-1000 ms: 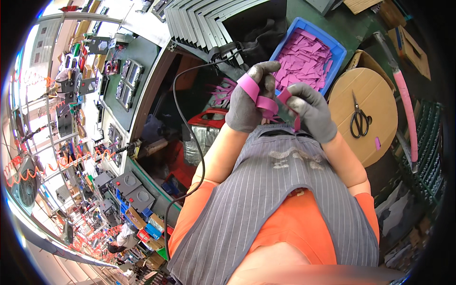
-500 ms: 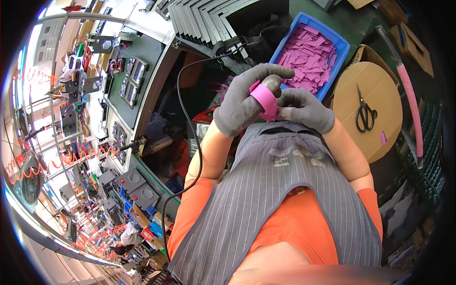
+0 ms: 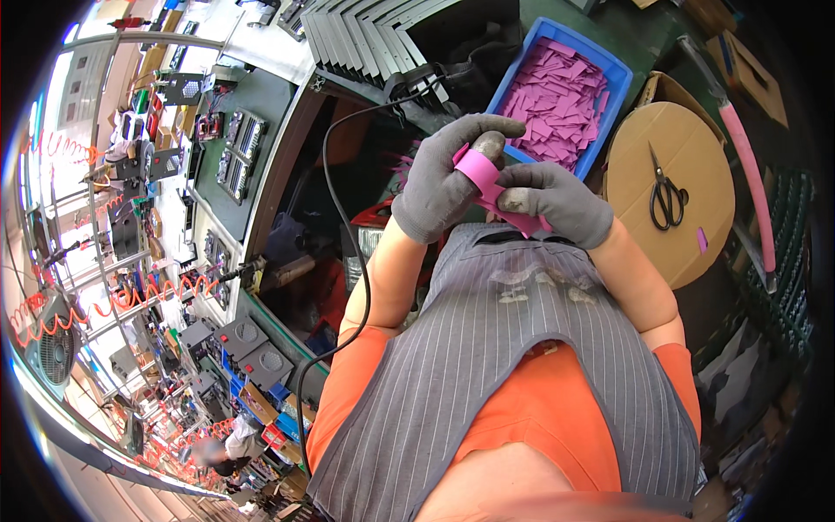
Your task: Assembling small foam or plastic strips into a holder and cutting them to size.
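Both my hands wear grey gloves with darkened fingertips and are close together in front of my striped apron (image 3: pixel 487 331). A bright pink strip (image 3: pixel 477 169) curls round a finger of my left hand (image 3: pixel 444 178), which grips it with one finger stretched out above. My right hand (image 3: pixel 561 204) pinches the same strip lower down, and the strip's loose end (image 3: pixel 526 224) hangs below its fingertips. Just beyond the hands stands a blue bin (image 3: pixel 616 83), heaped with small pink pieces (image 3: pixel 557 104).
Black-handled scissors (image 3: pixel 668 198) and a small pink scrap lie on a round cardboard sheet (image 3: pixel 631 230) at the right. A black cable (image 3: pixel 358 252) runs past my left arm. Stacked metal profiles (image 3: pixel 365 43) stand at the far left, near a workbench (image 3: pixel 261 96) with parts.
My right fingers have shifted on the pink strip, and more of its loose end shows below them. The bin and cardboard appear slightly farther left in the view.
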{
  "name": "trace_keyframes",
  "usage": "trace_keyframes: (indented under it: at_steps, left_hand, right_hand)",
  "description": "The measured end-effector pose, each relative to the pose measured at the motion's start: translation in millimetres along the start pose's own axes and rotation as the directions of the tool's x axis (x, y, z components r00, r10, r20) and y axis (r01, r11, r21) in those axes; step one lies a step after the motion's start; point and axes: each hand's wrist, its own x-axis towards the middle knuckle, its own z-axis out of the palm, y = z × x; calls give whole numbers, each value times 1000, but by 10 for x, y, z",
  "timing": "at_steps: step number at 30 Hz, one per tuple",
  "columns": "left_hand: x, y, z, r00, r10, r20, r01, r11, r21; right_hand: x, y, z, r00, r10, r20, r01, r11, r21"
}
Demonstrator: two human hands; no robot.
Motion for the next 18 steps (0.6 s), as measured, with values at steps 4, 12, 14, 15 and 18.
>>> trace_keyframes:
  at_steps: [4,12,14,15,18]
  left_hand:
    - [-41,-52,-51,997,-33,67,41,992,-120]
    - [-95,-262,65,993,89,73,-84,994,-70]
    - [-89,-299,73,995,77,58,-70,992,-108]
    - [-84,-309,76,997,62,45,-56,988,-142]
    - [-110,-315,82,998,66,-9,-67,981,-182]
  right_hand:
    - [-120,-94,84,998,-53,-16,51,995,-86]
    - [-207,-152,197,877,-478,43,453,797,-400]
    - [-177,-91,212,863,-502,-54,418,770,-482]
    - [-185,-111,211,866,-498,-50,415,770,-485]
    - [-211,-152,197,887,-460,47,362,628,-689]
